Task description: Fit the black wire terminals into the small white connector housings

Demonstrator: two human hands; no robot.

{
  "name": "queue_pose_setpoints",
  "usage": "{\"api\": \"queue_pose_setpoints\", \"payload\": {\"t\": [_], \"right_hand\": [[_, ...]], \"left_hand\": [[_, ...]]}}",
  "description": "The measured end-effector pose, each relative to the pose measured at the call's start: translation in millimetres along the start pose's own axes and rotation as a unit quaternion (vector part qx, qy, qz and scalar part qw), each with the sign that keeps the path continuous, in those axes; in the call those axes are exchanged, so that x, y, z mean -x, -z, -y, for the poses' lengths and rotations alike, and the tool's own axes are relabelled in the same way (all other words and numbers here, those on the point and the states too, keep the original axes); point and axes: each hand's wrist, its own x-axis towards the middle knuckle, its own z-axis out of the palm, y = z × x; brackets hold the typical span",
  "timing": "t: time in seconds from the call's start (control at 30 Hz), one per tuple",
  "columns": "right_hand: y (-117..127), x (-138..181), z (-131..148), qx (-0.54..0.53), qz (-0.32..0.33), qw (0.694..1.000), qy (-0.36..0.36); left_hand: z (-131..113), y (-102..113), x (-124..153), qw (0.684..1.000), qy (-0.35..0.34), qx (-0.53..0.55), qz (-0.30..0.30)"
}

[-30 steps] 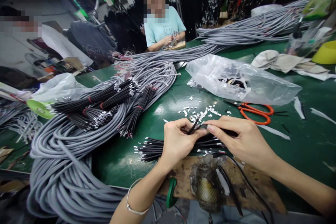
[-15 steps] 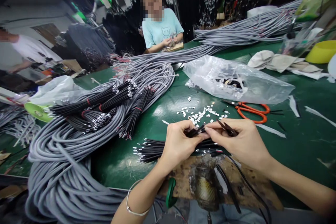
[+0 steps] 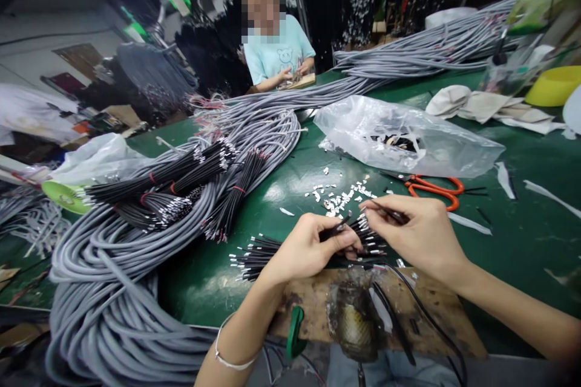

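Head view: the left hand's (image 3: 313, 245) grip pinched a short black cable (image 3: 334, 230) between thumb and fingers, above the near middle of the green worktop (image 3: 200, 284). The right hand's (image 3: 422, 230) grip was pressed around a dark slim tool (image 3: 387, 212), its tip near the left hand; whether it touched the cable could not be told. Beneath the hands lay a bundle of black cables (image 3: 258, 256) with white ends, partly hidden. White scraps (image 3: 341, 198) were scattered just beyond, with orange-handled scissors (image 3: 438, 182) to their right and a clear plastic bag (image 3: 463, 148) farther off. A wooden board (image 3: 313, 293) stood at the near edge; coiled gray cables (image 3: 113, 254) filled the left.
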Motion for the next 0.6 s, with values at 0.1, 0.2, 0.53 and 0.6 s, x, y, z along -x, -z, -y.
{"api": "queue_pose_setpoints", "payload": {"t": [0.1, 0.2, 0.53, 0.6], "right_hand": [[4, -3, 0, 0.041, -0.024, 0.999, 0.012], [5, -3, -1, 0.054, 0.007, 0.998, 0.021], [2, -4, -7, 0.034, 0.087, 0.996, -0.004], [2, -3, -7, 0.029, 0.102, 0.994, -0.004]], "left_hand": [[-1, 7, 0, 1.0, 0.013, -0.003, -0.014], [0, 12, -2, 0.998, 0.008, -0.026, -0.049], [6, 2, -6, 0.983, 0.038, -0.02, -0.18], [8, -2, -6, 0.982, 0.031, 0.001, -0.188]]}}
